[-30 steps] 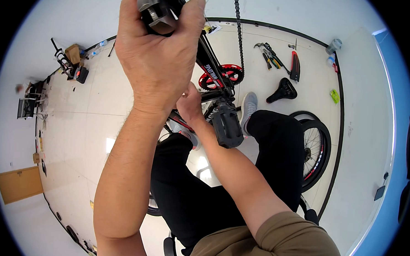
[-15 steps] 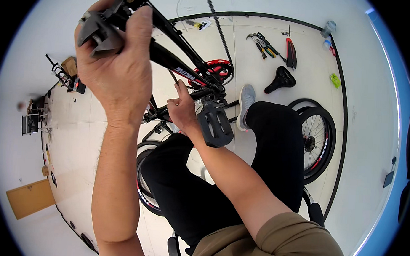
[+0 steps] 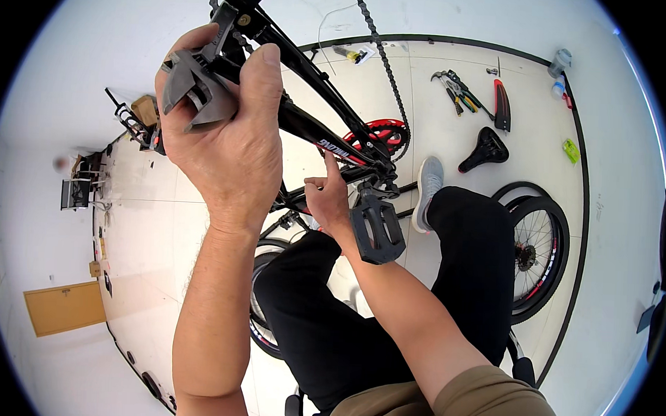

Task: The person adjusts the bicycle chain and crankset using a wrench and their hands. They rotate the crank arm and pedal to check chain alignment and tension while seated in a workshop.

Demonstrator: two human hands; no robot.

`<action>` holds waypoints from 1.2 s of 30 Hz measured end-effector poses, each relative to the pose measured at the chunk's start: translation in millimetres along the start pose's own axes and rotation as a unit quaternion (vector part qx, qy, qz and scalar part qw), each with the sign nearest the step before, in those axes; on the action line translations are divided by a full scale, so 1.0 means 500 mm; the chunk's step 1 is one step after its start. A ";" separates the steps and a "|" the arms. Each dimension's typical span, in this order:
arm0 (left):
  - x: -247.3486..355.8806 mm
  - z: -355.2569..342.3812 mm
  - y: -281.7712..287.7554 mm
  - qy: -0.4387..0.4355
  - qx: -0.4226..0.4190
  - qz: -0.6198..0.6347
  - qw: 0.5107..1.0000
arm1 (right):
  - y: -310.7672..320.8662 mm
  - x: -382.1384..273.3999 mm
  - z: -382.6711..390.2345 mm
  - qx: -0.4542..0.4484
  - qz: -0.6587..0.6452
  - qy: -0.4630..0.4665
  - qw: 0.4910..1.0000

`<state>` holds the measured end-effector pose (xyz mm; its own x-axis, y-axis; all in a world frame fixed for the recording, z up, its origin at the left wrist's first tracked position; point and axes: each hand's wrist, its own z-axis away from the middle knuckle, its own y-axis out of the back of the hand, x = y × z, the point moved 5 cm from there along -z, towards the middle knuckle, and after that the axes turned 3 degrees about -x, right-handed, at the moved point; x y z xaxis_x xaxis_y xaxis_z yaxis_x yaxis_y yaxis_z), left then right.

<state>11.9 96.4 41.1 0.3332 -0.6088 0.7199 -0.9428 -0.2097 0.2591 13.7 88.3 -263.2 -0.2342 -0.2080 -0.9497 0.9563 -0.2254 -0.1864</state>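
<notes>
One left hand (image 3: 231,148), upper left, wrapped round a grey bicycle fitting (image 3: 217,105); one right hand (image 3: 328,202), centre, beside black platform pedal (image 3: 381,228), grip unclear.

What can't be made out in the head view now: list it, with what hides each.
Head view:
Left hand: how its fingers hold the grey part from behind, hidden by that part.
Chain: upper end, cut off by the top edge.
Wheel at left: partly hidden by the left trouser leg.
Small metal pieces by the red-and-black fender: too small to identify.
</notes>
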 end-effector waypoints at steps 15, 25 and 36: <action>-0.002 -0.003 0.000 -0.026 -0.001 -0.016 1.000 | 0.000 -0.016 0.002 0.022 -0.029 0.079 0.996; -0.007 0.000 -0.002 -0.027 0.006 0.020 0.999 | -0.002 -0.009 0.001 0.024 -0.059 0.047 0.997; -0.004 -0.001 -0.001 0.000 -0.010 0.012 1.000 | -0.011 -0.006 0.001 0.036 -0.097 0.069 0.992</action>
<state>11.5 98.0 40.2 0.3114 -0.6129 0.7262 -0.9499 -0.1801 0.2554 9.3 89.7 -259.3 -0.3816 -0.0238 -0.9240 0.8797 -0.3163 -0.3551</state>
